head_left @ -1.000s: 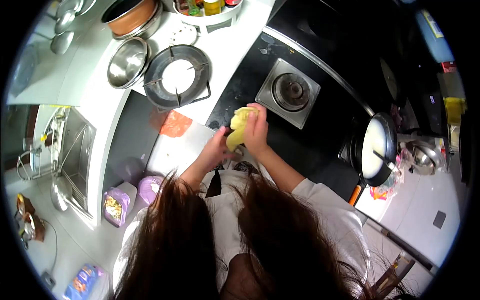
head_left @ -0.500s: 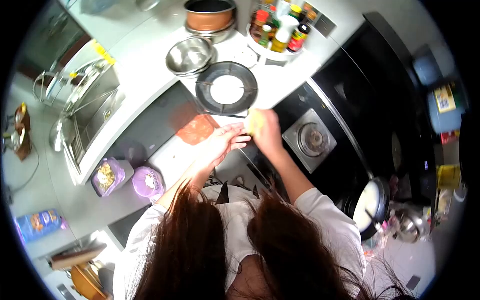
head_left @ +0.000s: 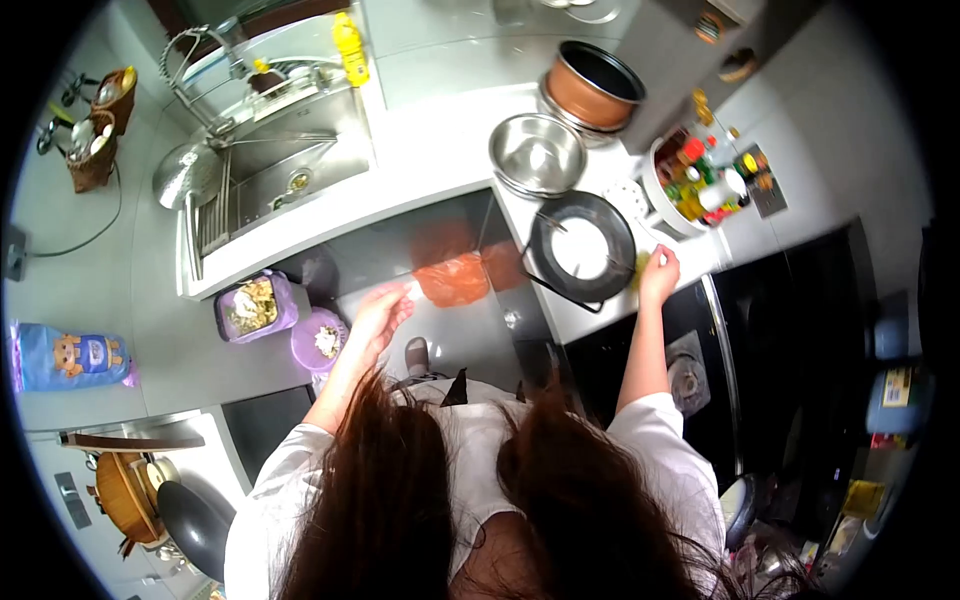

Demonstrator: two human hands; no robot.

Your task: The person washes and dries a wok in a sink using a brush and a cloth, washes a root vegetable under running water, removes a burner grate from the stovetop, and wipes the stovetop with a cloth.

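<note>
My right hand is at the counter edge, its fingers closed on a small yellowish thing, blurred and partly hidden. Just left of it, the round black stove grate lies on the white counter. My left hand is held out low on the left, fingers curled, with a small pale bit at the fingertips that I cannot make out. Beyond those fingertips, a crumpled orange-red plastic sheet or bag shows against the grey floor. A burner in the black stove is below my right forearm.
Steel bowls, an orange-brown pot and a rack of bottles stand along the counter. The sink is at the upper left. Two lilac-lined bins stand beside my left arm.
My hands have moved apart: the right reaches out to the counter beside the grate, the left is drawn off to the left. The view has turned, bringing the sink further in.
</note>
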